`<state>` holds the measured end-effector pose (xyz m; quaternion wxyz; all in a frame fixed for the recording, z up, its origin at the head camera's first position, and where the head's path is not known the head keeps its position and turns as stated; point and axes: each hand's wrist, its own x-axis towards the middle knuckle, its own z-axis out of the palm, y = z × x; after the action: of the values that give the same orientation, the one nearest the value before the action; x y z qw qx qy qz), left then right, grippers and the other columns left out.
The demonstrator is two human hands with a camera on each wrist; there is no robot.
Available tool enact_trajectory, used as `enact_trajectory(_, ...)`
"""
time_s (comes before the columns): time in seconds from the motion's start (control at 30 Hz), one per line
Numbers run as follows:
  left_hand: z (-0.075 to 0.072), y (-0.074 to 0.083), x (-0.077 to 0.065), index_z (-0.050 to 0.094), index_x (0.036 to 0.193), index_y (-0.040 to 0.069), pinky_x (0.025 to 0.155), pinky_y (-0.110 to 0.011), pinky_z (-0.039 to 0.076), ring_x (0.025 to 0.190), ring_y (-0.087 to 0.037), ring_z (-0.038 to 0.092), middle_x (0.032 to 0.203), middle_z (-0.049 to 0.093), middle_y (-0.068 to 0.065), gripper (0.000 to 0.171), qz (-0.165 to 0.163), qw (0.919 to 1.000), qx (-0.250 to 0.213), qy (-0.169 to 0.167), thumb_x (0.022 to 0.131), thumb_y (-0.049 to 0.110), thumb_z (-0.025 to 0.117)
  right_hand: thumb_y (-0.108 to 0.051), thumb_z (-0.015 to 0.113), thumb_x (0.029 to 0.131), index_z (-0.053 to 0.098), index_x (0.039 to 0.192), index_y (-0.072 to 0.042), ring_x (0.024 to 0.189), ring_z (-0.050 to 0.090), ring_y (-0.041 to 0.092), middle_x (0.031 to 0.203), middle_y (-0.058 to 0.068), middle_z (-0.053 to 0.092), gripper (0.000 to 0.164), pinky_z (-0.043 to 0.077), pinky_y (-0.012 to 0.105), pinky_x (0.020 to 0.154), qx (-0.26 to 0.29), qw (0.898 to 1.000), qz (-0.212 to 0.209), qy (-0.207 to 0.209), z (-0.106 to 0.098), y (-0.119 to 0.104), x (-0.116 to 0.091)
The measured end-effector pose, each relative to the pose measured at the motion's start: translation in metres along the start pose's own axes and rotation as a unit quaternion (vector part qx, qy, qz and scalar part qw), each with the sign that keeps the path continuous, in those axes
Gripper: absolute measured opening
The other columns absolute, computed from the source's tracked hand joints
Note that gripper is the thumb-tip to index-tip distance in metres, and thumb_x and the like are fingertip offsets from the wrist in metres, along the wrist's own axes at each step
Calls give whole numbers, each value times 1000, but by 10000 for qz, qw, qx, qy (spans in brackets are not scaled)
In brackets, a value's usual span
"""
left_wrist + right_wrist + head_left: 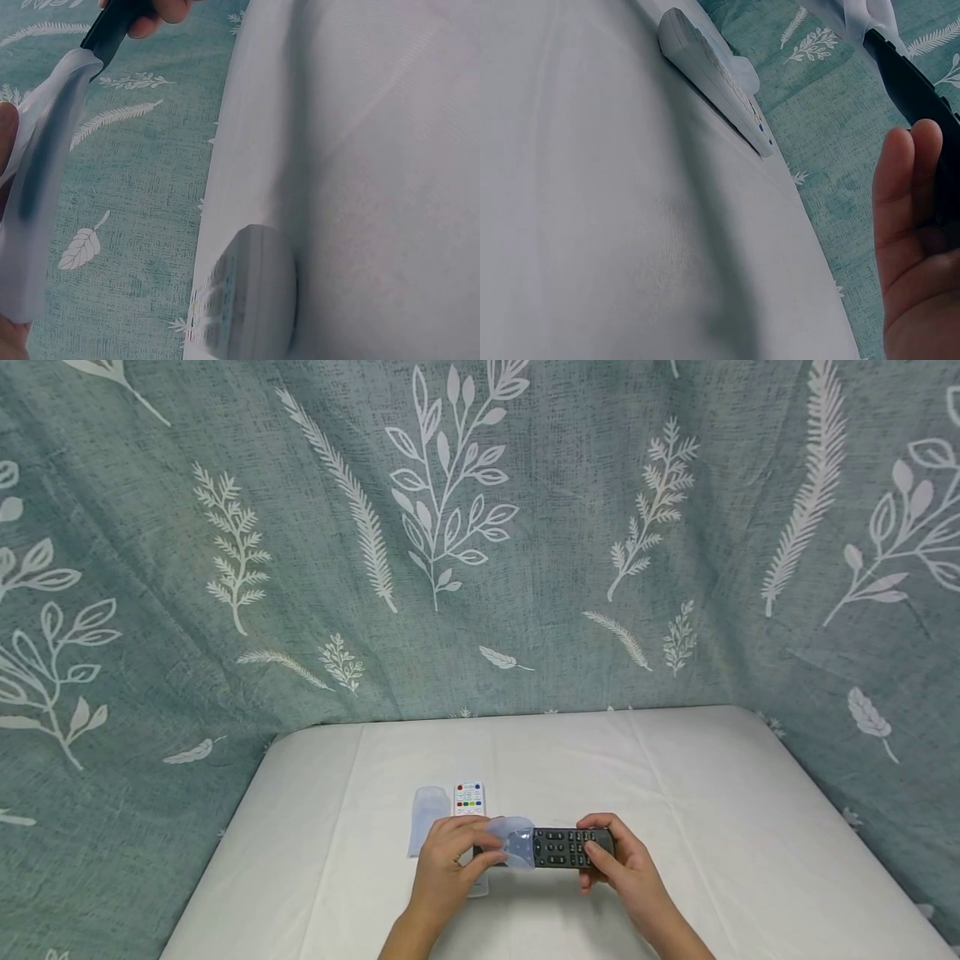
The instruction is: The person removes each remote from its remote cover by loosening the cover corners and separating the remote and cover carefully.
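Observation:
My right hand [626, 864] grips a black remote control [558, 850] by its right end, thumb over the buttons. A translucent, pale blue soft cover [517, 843] encloses the left part of that remote. My left hand [450, 860] pinches this cover at its left side. In the left wrist view, the dark remote shows through the cover [45, 180], whose mouth lies around the remote's body. The right wrist view has the remote [915, 86] held above the table, fingers curled at its underside.
A white remote control [469, 797] with coloured buttons lies on the white-covered table [360, 893], partly hidden behind my left hand and the black remote. Left of it lies a second translucent cover [429, 818], flat. A green leaf-patterned curtain [540, 568] hangs behind the table.

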<state>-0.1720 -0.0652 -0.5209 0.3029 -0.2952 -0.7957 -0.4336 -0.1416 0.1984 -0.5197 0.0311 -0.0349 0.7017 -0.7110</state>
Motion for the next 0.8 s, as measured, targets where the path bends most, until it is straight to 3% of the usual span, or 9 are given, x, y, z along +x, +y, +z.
enact_trajectory(0.43,0,-5,-3,74,82,20,89,-23,49,98,-15,70,100,78,4,21,275,9995,49,134,67,24,87,-20,59,100,49,126,-5,66,64,14,109,9,59,31,62,38,64,-91,9997,157,138,-1,-2,-1)
enact_trajectory(0.8,1,-6,-7,73,83,19,89,-23,49,98,-15,69,100,78,3,20,220,9996,94,113,68,24,87,-20,59,101,47,129,-4,66,65,14,110,11,58,34,62,39,65,-151,9997,152,151,-2,2,-3)
